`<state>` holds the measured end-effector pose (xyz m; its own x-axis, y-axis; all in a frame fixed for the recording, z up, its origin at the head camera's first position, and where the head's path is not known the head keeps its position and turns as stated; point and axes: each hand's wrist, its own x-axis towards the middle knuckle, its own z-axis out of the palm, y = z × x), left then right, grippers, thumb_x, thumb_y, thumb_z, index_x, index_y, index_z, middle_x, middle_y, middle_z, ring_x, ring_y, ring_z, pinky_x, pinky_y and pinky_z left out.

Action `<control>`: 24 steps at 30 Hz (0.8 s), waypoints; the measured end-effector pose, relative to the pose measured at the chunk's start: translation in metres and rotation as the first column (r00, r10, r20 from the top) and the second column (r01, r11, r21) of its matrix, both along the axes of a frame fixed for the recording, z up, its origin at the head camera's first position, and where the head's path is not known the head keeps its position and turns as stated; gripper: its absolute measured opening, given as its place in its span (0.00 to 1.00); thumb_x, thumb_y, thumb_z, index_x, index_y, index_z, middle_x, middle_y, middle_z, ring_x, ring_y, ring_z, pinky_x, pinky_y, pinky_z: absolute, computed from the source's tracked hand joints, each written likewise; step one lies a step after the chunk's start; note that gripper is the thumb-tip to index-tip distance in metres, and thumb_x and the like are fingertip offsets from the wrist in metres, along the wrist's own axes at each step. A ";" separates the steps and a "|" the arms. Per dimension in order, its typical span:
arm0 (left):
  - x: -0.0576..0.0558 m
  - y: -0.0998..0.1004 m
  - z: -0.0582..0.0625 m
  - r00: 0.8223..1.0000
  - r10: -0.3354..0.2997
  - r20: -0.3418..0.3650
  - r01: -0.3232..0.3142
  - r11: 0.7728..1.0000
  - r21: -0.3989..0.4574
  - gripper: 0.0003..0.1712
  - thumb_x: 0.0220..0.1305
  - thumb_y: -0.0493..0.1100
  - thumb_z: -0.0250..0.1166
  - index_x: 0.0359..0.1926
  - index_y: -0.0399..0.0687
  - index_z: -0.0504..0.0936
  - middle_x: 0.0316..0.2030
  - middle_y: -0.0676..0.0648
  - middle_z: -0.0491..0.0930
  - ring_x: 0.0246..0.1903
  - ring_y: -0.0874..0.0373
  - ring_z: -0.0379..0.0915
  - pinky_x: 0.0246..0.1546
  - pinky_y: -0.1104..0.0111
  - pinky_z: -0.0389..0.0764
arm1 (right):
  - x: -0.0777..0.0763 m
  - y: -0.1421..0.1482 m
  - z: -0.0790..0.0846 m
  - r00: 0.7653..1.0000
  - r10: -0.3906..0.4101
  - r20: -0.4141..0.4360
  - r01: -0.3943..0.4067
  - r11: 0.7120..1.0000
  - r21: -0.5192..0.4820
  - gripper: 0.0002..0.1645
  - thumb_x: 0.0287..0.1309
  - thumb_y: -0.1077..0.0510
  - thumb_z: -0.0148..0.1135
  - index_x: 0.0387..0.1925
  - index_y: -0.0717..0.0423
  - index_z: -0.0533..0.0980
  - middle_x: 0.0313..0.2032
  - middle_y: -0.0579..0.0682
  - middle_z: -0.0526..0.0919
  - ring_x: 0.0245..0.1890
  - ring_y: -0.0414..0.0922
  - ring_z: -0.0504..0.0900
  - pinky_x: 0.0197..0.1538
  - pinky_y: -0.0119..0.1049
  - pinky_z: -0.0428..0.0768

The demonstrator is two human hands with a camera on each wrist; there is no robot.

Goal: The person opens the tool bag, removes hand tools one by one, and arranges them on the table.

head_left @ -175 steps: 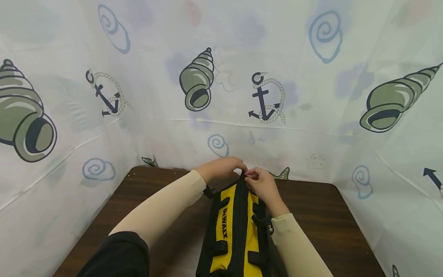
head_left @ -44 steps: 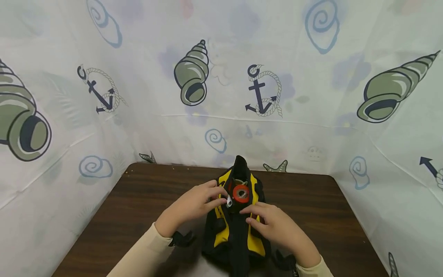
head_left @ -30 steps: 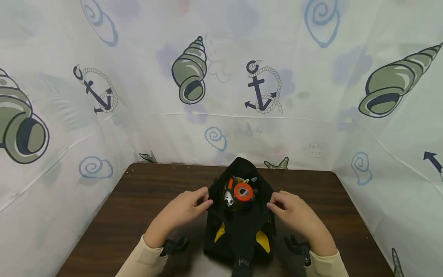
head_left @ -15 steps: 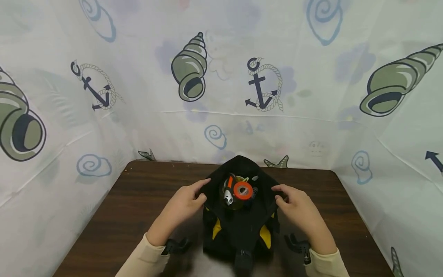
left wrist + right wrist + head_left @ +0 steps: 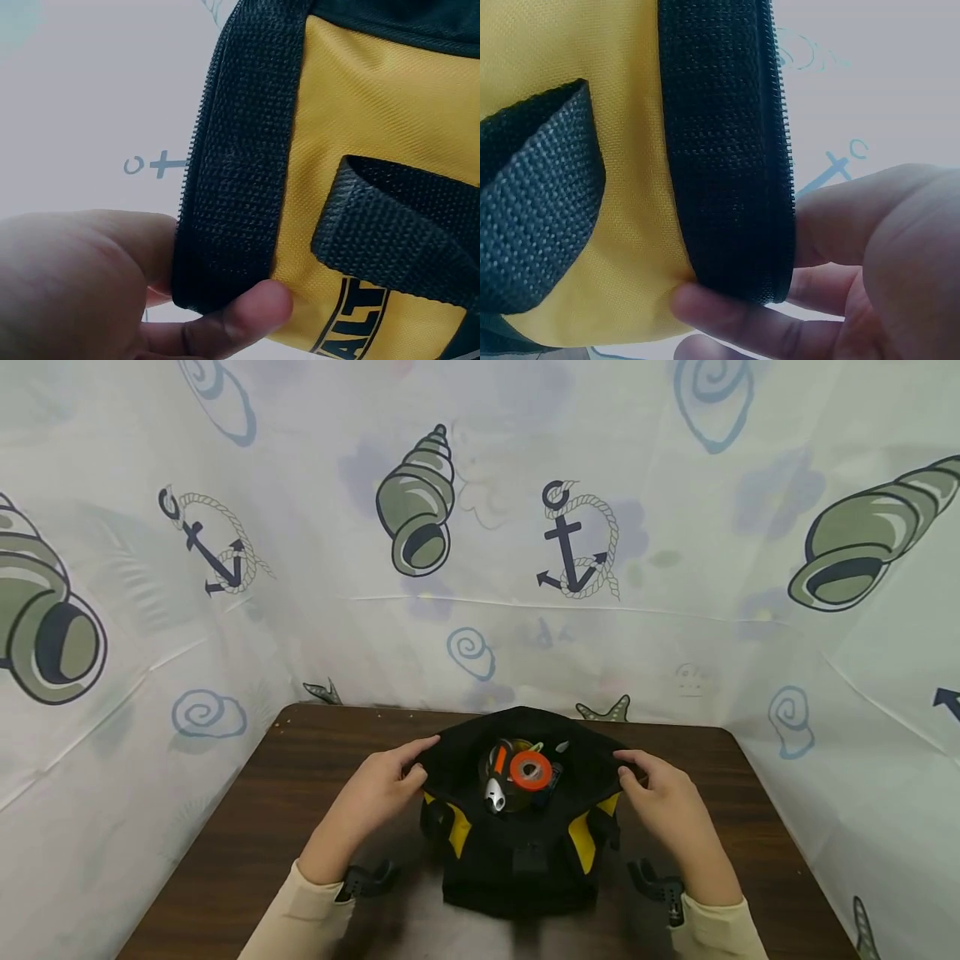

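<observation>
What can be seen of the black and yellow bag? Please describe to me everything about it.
The bag is black and yellow, in what looks like woven fabric, with a webbing loop on each yellow side and lettering, of which "ALT" is legible. It sits on the brown table, unzipped, with zipper teeth lining its wide mouth. Inside show an orange ring and other small items. The person's left hand and right hand grip opposite edges.
</observation>
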<state>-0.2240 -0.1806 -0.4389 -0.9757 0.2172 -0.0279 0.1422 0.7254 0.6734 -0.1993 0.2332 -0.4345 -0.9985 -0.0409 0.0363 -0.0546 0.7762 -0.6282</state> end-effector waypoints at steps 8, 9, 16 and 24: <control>0.002 0.002 -0.001 0.999 -0.043 0.025 0.042 0.999 0.013 0.35 0.82 0.47 0.57 0.81 0.85 0.65 0.14 0.55 0.59 0.14 0.58 0.50 0.18 0.68 0.60 | 0.001 -0.005 0.001 0.999 0.054 -0.007 -0.054 0.998 0.012 0.27 0.83 0.48 0.58 0.75 0.49 0.76 0.50 0.53 0.87 0.27 0.45 0.74 0.31 0.40 0.72; 0.002 0.003 -0.001 0.998 -0.050 0.027 0.049 0.999 0.018 0.35 0.82 0.47 0.57 0.81 0.86 0.65 0.14 0.55 0.58 0.14 0.58 0.49 0.18 0.68 0.60 | 0.001 -0.005 0.001 0.998 0.057 -0.008 -0.057 0.998 0.014 0.26 0.83 0.48 0.59 0.75 0.48 0.76 0.51 0.53 0.88 0.27 0.45 0.75 0.31 0.40 0.73; 0.003 0.003 -0.001 0.996 -0.081 0.035 0.080 0.996 0.026 0.35 0.84 0.50 0.59 0.83 0.84 0.62 0.13 0.55 0.59 0.12 0.58 0.50 0.18 0.66 0.64 | 0.002 -0.008 0.000 0.997 0.076 -0.012 -0.076 0.997 0.021 0.25 0.83 0.48 0.59 0.73 0.48 0.78 0.50 0.52 0.87 0.29 0.45 0.76 0.33 0.40 0.74; 0.003 0.001 -0.002 0.984 -0.167 0.055 0.169 0.985 -0.030 0.39 0.83 0.62 0.60 0.86 0.85 0.54 0.16 0.55 0.63 0.14 0.59 0.57 0.29 0.62 0.73 | 0.006 -0.020 0.002 0.994 0.085 -0.071 -0.082 0.995 0.049 0.20 0.82 0.49 0.61 0.66 0.51 0.81 0.28 0.46 0.75 0.21 0.43 0.69 0.27 0.35 0.68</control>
<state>-0.2214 -0.1793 -0.4413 -0.9224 0.3760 -0.0882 0.2293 0.7169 0.6584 -0.1932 0.2133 -0.4327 -0.9863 -0.1272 0.1053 -0.1649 0.7947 -0.5842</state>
